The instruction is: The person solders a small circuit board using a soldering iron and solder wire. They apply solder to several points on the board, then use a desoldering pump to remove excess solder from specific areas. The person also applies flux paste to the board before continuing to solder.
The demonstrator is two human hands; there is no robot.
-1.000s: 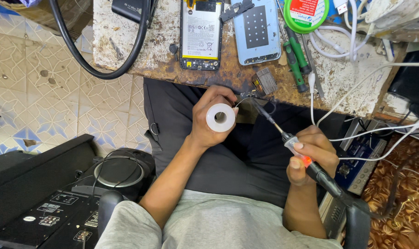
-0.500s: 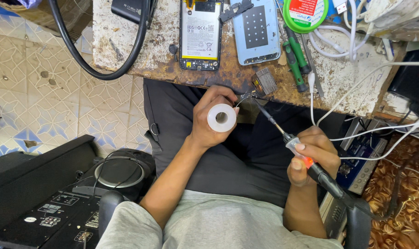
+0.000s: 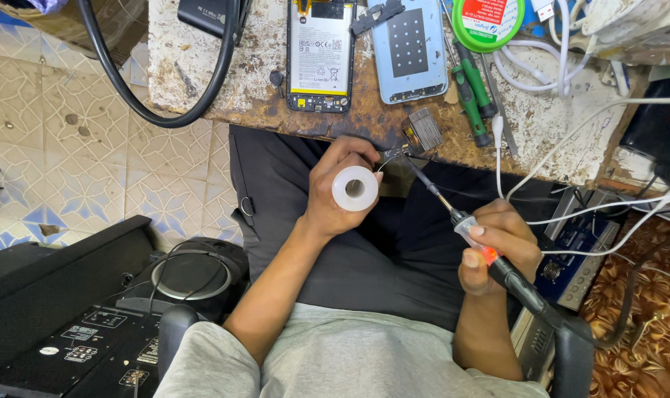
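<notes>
My right hand (image 3: 497, 247) grips the soldering iron (image 3: 464, 225) over my lap, its long axis slanting up-left, tip toward the table (image 3: 276, 110) edge. My left hand (image 3: 339, 188) clasps a white solder spool (image 3: 355, 188), hole facing the camera.

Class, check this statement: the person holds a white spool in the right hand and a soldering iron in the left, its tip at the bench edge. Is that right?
Not quite: the hands are swapped. The head view shows the white spool in the left hand and the soldering iron in the right hand. Its tip does sit at the edge of the bench.
</notes>
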